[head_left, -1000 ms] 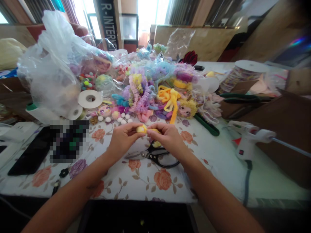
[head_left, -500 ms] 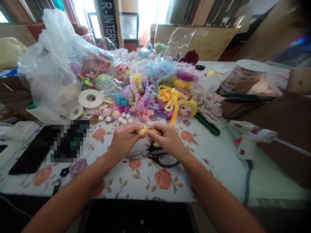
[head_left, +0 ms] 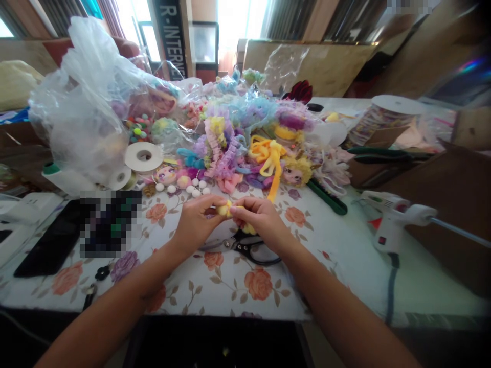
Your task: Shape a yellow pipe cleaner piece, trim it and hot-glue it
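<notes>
Between my hands is a small soft yellow piece [head_left: 224, 209], which looks like fuzzy pipe cleaner. My left hand [head_left: 196, 217] pinches its left side with thumb and fingers. The thumb and fingers of my right hand [head_left: 259, 217] are closed on its right side; part of it is hidden there. Black-handled scissors [head_left: 258, 251] lie on the flowered cloth just below my hands. A pale yellow bit [head_left: 249, 229] shows under my right hand by the scissors. Beyond my hands, a loose bundle of yellow fuzzy strips [head_left: 268, 153] trails one end toward my right hand.
A heap of pastel yarn, ribbons and doll heads [head_left: 230, 122] fills the back. To the left are a plastic bag [head_left: 84, 92], a white ribbon roll [head_left: 143, 156] and a black phone [head_left: 53, 237]. A glue gun [head_left: 391, 220] stands at right, near green-handled pliers [head_left: 328, 197].
My fingers have shifted slightly on the yellow piece, and more of it shows between them. More of the pale yellow bit shows below my right hand.
</notes>
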### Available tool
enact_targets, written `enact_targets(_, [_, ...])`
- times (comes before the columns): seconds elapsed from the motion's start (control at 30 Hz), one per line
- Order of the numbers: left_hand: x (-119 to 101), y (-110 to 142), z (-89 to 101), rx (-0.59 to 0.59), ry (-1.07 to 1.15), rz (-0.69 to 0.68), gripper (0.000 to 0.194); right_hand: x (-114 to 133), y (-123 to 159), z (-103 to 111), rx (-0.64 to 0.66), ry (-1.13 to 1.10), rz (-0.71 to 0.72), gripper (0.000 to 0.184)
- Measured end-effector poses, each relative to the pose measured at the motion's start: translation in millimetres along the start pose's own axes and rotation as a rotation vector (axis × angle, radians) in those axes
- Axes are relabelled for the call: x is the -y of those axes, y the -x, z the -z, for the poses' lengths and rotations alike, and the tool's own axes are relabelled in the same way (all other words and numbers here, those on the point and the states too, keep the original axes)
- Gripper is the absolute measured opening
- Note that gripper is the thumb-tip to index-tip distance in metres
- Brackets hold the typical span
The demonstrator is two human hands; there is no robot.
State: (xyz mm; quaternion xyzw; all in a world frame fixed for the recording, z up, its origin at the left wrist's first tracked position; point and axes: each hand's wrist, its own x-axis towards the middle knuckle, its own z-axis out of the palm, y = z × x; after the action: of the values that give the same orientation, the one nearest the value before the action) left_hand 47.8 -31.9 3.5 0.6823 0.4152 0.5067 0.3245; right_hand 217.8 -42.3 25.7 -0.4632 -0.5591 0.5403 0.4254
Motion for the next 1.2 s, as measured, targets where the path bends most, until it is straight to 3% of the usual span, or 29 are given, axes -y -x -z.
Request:
enact_targets(0.2, [-7.9,-0.2,2.5,0.074,0.087,0.095,0.026,1.9,-1.2,3.6,-0.039,-0.022,0.003,0.027])
enact_targets(0.47, [-9.7,-4.4,7.8,0.082,0.198,0.233,0.023,3.7,-1.3,6.9,-0.021,0.041,0.035,0.027])
enact_targets(0.67, [-7.4,-9.9,11.8,0.124,0.448,0.393,0.019,5.5,-3.5,12.0,-0.039,0.02,0.062,0.026])
enact_targets(0.9, [-12.0,-11.6,14.2,0.242,0.74,0.579,0.014,4.9,-5.0,12.3,0.017,0.002,-0.017,0.024])
enact_targets(1.2, [-10.4,-11.4,12.8,0.283,0.751,0.585,0.015,5.3,-3.1,14.4,-0.01,0.126,0.104,0.026])
